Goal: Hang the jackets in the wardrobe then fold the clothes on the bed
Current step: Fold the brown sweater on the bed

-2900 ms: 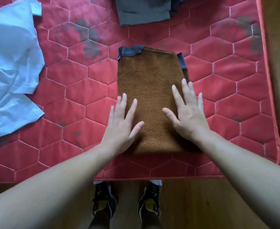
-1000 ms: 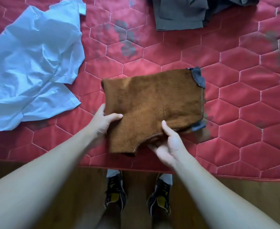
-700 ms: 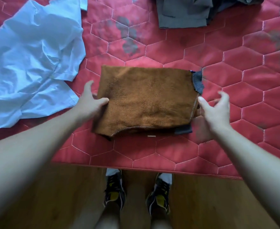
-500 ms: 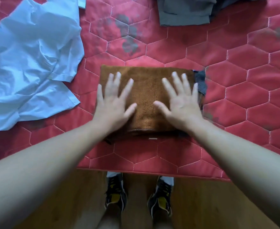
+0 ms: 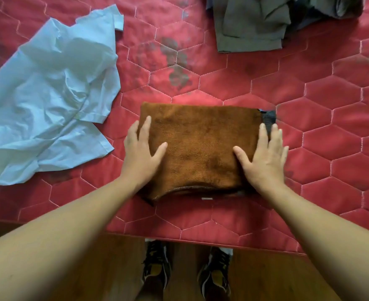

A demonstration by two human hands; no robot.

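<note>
A brown fleece garment [image 5: 201,144], folded into a wide rectangle with a dark grey ribbed cuff [image 5: 268,116] at its far right corner, lies near the front edge of the red quilted bed [image 5: 309,118]. My left hand [image 5: 141,152] presses flat on its left end with straight fingers. My right hand [image 5: 264,157] presses flat on its right end. A crumpled pale blue shirt [image 5: 48,94] lies unfolded at the left. A dark grey garment [image 5: 251,25] lies at the back right.
The bed's front edge [image 5: 201,240] runs across the lower part of the view, with wooden floor [image 5: 92,268] below it. My two dark shoes [image 5: 157,270] stand against the bed edge.
The brown garment was folded once more and turned into a wide rectangle. My hands pressed its middle, then slid apart to its left and right ends.
</note>
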